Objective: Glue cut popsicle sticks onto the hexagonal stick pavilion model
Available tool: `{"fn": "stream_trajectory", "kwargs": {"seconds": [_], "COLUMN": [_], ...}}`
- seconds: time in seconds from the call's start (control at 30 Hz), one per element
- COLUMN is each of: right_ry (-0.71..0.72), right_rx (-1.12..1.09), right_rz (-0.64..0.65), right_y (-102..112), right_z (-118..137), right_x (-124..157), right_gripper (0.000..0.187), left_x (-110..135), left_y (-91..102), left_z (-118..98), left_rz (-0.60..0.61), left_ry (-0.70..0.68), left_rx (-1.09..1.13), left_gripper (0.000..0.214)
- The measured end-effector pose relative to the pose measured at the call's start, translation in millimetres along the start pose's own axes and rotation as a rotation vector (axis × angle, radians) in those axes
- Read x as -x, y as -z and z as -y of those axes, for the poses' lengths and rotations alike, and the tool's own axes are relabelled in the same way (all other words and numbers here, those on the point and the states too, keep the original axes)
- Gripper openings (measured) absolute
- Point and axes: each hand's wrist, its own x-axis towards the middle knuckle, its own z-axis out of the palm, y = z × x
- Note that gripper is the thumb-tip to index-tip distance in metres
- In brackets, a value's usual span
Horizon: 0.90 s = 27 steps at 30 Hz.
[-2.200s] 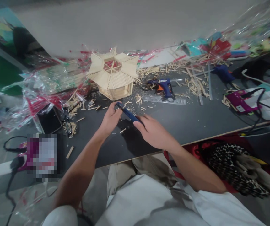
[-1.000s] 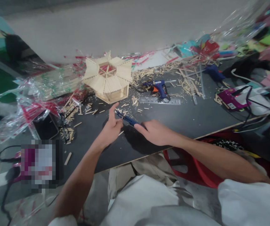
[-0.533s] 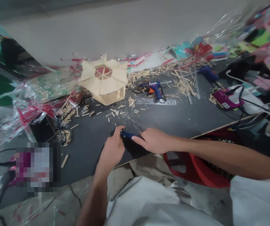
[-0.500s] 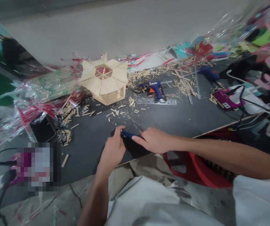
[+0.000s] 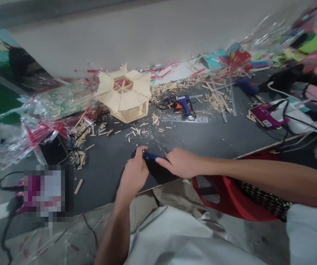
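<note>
My right hand [image 5: 184, 162] is closed round the near end of a slim dark blue hand tool [image 5: 150, 156], held low over the front of the dark table. Its exact kind is hard to tell. My left hand [image 5: 135, 171] is closed in a pinch at the tool's far end, thumb and forefinger together. Whatever lies between those fingers is hidden. Beyond my hands stands a six-sided wooden stick model [image 5: 129, 99] with a pointed, star-shaped roof and an open top. Short cut stick pieces [image 5: 138, 131] are strewn between it and my hands.
A blue glue gun [image 5: 184, 105] lies by a clear ruler [image 5: 186, 119]. Another blue glue gun [image 5: 247, 86] is farther right. Loose sticks [image 5: 219, 97], plastic wrap [image 5: 45, 121], a phone [image 5: 54, 150] and a purple power strip [image 5: 267, 114] with cables surround the work area. A red chair [image 5: 225, 195] is beneath the table edge.
The view has shifted slightly, so everything sits a little farther right. Both hands keep the same hold around the blue tool, with hardly any movement.
</note>
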Motion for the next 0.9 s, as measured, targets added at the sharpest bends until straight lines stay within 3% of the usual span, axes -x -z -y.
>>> {"fn": "stream_trajectory", "kwargs": {"seconds": [0.9], "right_ry": [-0.014], "right_rx": [0.042], "right_rz": [-0.044], "right_y": [-8.6], "right_z": [-1.0], "right_x": [-6.1], "right_gripper": [0.076], "left_x": [-6.0], "left_y": [2.5], "left_z": [1.7], "left_rz": [-0.019], "left_ry": [0.003], "left_rx": [-0.034], "left_gripper": [0.044]}}
